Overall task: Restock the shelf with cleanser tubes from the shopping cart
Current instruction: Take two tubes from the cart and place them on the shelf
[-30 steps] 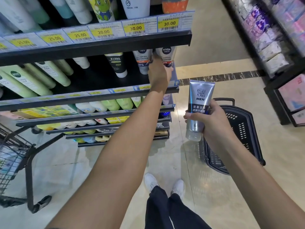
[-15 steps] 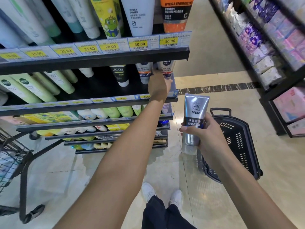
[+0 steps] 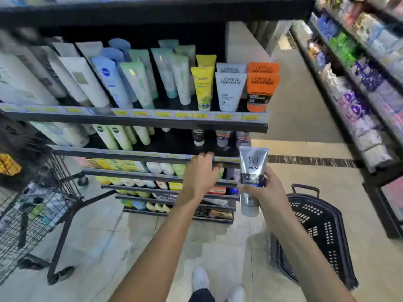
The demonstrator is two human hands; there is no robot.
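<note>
My right hand (image 3: pixel 263 192) grips a silver cleanser tube (image 3: pixel 251 164) marked MEN, held upright just right of the shelf unit's end. My left hand (image 3: pixel 201 173) is in front of the second shelf's front rail (image 3: pixel 130 154), fingers loosely spread, holding nothing. Behind it on that shelf stand three small tubes (image 3: pixel 222 137), their tops hidden by the shelf above. The upper shelf (image 3: pixel 139 120) carries rows of tubes, with white and orange L'Oreal tubes (image 3: pixel 246 90) at its right end. The wire shopping cart (image 3: pixel 32 205) stands at the left.
A black plastic basket (image 3: pixel 316 232) sits on the floor at my right, by my right forearm. Another shelving unit (image 3: pixel 359 88) with packaged goods lines the right side of the aisle. My white shoes (image 3: pixel 200 277) show at the bottom.
My left hand has come out from among the small tubes on the second shelf and dropped to its front rail. The view has tilted up. My right hand still holds the silver tube.
</note>
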